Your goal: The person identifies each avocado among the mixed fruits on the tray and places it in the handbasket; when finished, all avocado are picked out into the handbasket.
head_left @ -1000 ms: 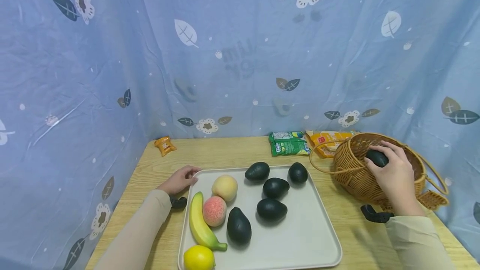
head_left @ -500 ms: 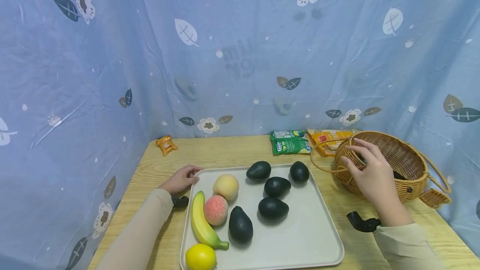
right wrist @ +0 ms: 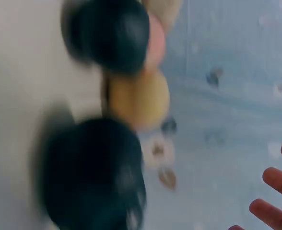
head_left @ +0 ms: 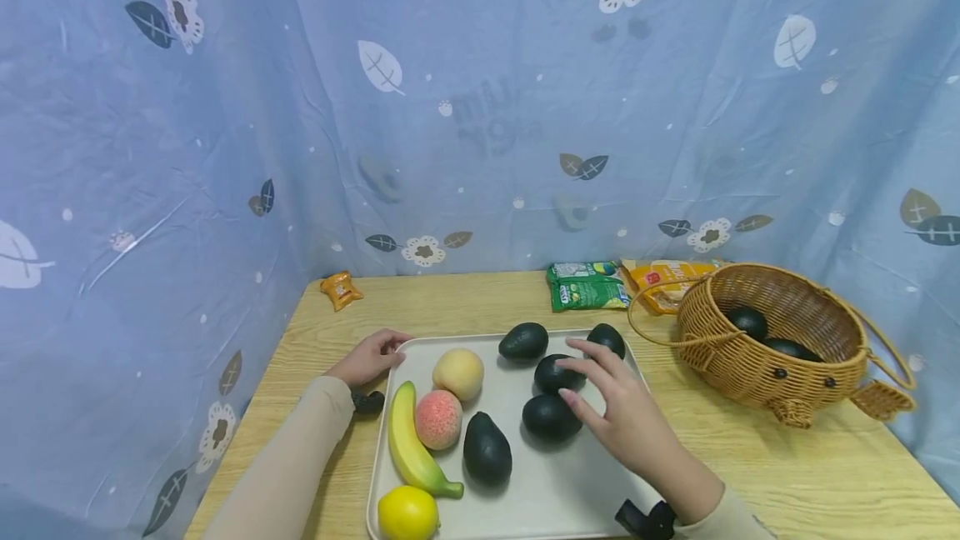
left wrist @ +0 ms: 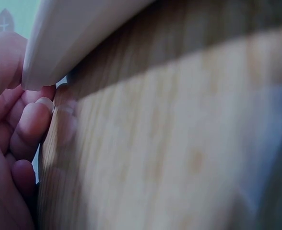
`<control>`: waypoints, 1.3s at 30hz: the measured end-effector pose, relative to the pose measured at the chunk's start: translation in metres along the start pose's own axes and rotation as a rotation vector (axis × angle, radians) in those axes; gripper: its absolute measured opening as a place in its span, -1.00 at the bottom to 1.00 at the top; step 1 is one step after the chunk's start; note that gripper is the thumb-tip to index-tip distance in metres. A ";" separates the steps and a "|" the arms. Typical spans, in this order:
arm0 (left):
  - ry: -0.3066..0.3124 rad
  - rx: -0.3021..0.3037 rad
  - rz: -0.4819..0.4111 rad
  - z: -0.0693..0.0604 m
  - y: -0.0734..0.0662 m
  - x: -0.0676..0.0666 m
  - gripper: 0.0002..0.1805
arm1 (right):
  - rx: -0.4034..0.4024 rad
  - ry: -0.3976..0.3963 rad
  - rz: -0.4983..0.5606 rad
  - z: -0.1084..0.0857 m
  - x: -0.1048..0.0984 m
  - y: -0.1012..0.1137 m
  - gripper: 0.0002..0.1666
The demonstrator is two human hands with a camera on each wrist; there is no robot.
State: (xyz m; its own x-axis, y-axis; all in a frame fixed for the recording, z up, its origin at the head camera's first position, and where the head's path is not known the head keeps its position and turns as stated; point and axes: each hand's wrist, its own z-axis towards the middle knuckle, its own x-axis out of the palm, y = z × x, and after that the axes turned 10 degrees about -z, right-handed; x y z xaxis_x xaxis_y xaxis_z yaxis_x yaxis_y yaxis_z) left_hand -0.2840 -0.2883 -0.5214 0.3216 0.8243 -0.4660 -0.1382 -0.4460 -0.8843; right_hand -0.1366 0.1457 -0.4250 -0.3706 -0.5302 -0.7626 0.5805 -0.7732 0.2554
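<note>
Wicker, honey-brown and round, makes up the basket (head_left: 738,373) on the right side of the table (head_left: 457,302), and two dark avocados (head_left: 747,322) lie inside it, as far as I can see past its rim. Five more sit on the pale tray (head_left: 547,494) in front of me: one by the far edge (head_left: 523,341), one in the far right corner (head_left: 606,340), two close together near the middle (head_left: 550,417), and one standing apart beside the pink peach (head_left: 439,420). I judge the work to be well short of half done, with two in the basket and five outside it.

My right hand (head_left: 628,417) is over the tray by the middle pair, fingers spread wide and holding nothing; I cannot tell whether any fingertip touches the fruit. My left hand (head_left: 371,358) grips the tray's far left corner, the rim between thumb and curled fingers, which seems to be steadying it.

Along the tray's left side lie the banana (head_left: 408,444), the lemon (head_left: 407,513) and a yellow peach (head_left: 459,374); none of these shows in the basket. Behind, near the curtain (head_left: 465,223), are a green packet (head_left: 588,286) and an orange packet (head_left: 660,282) partly behind the basket.
</note>
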 end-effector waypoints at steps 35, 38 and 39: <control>0.033 0.017 0.004 0.005 0.001 0.001 -0.59 | -0.025 0.425 0.118 -0.034 0.095 0.078 -0.25; 0.018 0.023 0.000 0.002 0.002 0.001 -0.59 | -0.014 0.415 0.111 -0.033 0.099 0.077 -0.24; 0.016 0.022 0.000 0.001 0.002 0.000 -0.59 | -0.012 0.412 0.112 -0.033 0.100 0.077 -0.24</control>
State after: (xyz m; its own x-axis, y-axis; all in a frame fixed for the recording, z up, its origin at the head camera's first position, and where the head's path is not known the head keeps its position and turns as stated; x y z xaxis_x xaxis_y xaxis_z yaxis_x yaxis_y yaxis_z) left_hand -0.2848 -0.2890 -0.5233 0.3366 0.8185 -0.4656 -0.1588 -0.4380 -0.8848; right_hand -0.1047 0.0443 -0.5012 0.0143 -0.4254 -0.9049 0.6097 -0.7135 0.3451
